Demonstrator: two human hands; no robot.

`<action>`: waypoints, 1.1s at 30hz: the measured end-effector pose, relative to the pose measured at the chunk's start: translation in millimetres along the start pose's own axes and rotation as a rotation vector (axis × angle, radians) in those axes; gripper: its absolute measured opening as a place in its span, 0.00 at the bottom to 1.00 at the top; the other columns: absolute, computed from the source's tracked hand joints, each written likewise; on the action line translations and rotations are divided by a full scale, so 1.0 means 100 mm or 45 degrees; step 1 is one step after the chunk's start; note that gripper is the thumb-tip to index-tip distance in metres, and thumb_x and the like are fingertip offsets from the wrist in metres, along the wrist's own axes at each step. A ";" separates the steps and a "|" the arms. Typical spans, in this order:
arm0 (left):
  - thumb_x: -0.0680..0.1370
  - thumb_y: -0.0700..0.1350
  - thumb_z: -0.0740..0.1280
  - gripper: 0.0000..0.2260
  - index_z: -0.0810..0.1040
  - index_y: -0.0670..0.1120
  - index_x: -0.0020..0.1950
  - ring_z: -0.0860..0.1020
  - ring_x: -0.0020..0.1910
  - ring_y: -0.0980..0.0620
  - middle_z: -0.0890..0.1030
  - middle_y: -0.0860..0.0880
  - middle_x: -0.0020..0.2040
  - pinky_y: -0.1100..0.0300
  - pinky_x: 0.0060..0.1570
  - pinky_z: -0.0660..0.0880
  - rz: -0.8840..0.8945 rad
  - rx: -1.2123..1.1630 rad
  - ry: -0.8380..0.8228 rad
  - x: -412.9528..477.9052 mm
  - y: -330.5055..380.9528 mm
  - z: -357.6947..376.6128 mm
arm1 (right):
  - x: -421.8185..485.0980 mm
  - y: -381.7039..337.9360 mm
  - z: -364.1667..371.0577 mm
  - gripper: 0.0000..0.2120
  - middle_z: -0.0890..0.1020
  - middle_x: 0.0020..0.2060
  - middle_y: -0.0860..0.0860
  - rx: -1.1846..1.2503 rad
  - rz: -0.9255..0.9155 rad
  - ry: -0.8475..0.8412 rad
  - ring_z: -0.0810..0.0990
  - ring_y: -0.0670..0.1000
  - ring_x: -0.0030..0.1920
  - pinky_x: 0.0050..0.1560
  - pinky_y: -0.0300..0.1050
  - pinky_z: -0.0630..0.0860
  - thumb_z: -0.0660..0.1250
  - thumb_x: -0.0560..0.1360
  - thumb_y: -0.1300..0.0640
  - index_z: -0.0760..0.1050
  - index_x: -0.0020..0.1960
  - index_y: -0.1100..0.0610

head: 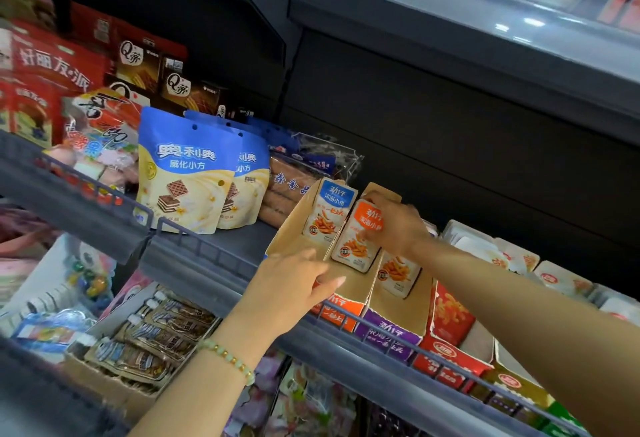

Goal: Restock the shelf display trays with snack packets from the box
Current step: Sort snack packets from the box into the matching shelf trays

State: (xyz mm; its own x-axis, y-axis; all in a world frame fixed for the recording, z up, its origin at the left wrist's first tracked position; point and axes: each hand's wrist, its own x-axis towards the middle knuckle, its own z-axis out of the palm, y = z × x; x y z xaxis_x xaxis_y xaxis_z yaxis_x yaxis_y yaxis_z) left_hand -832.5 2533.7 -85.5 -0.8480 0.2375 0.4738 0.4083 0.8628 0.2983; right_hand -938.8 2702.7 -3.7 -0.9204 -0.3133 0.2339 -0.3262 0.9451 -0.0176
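**Orange packet going into the display tray at the shelf's front edge**

Risk, as a judgement: the display tray (296, 220) is sitting at the front edge of the shelf (221, 242), so a hard push could be sliding or tipping it, and the tilted packet could be snagging on a divider and buckling. The left hand (294, 286) is steadying the tray, its fingers (329, 282) lying nearly straight against the front wall and gripping nothing. The blue packet (329, 211) is standing in the left compartment. The orange packet (355, 244) is leaning just beside it, with the right hand (398, 225) pinching its upper part in narrowly closed fingers (377, 229).
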 end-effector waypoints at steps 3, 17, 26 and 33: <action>0.80 0.62 0.51 0.21 0.77 0.50 0.56 0.75 0.49 0.57 0.72 0.55 0.50 0.63 0.50 0.67 -0.003 -0.004 -0.008 0.00 0.00 0.00 | 0.07 0.04 0.02 0.29 0.75 0.65 0.50 -0.042 0.065 0.028 0.73 0.53 0.66 0.73 0.54 0.56 0.70 0.74 0.51 0.62 0.71 0.49; 0.79 0.63 0.53 0.16 0.68 0.53 0.42 0.71 0.39 0.58 0.69 0.57 0.42 0.64 0.40 0.64 -0.039 0.013 -0.016 0.00 -0.03 0.02 | 0.10 0.09 0.00 0.30 0.71 0.66 0.50 0.007 -0.029 0.135 0.70 0.53 0.68 0.72 0.54 0.60 0.73 0.71 0.52 0.65 0.70 0.48; 0.73 0.66 0.46 0.26 0.78 0.57 0.54 0.73 0.49 0.62 0.74 0.61 0.52 0.62 0.52 0.70 -0.061 -0.156 0.030 -0.37 0.25 -0.27 | -0.76 0.04 -0.36 0.27 0.70 0.68 0.44 0.659 -0.137 0.041 0.72 0.44 0.64 0.59 0.41 0.75 0.68 0.77 0.53 0.63 0.72 0.44; 0.76 0.66 0.54 0.19 0.68 0.62 0.64 0.73 0.56 0.65 0.73 0.65 0.59 0.63 0.57 0.73 -0.261 -0.391 -0.545 -1.35 0.60 0.05 | -2.00 0.14 -0.29 0.18 0.77 0.60 0.41 0.986 -0.176 -0.168 0.76 0.37 0.59 0.60 0.35 0.73 0.68 0.76 0.54 0.72 0.65 0.49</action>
State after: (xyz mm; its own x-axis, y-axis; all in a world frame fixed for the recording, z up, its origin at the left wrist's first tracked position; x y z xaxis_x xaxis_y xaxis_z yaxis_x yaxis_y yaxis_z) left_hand -694.8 2555.3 -135.9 -0.9557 0.2936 0.0215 0.2459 0.7561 0.6065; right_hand -753.2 2780.9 -22.7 -0.8630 -0.4768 0.1671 -0.4515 0.5794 -0.6786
